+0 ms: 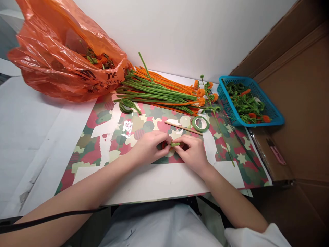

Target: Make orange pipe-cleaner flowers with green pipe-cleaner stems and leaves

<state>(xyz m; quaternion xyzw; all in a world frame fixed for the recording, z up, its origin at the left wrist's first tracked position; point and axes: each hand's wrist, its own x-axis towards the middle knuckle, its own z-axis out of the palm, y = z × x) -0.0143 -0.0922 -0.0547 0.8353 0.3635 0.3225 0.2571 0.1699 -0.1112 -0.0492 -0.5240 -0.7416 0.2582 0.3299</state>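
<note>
My left hand [151,146] and my right hand [192,151] meet over the middle of the patterned table. Between their fingertips is a short green pipe cleaner piece [175,144], with a bit of orange showing by my left fingers. Both hands are pinched closed on this small piece; its far side is hidden by the fingers. Just beyond them lie a thin wooden stick [183,127] and a roll of green floral tape [200,124]. A bundle of green pipe cleaners [159,91] and orange pipe cleaners [164,78] is spread behind.
An orange plastic bag [64,75] holding pipe cleaner pieces stands at the back left. At right, a blue basket [273,120] contains green and orange pieces. A flower stem [221,128] with orange blooms lies before it. A cardboard box [295,68] bounds the right side.
</note>
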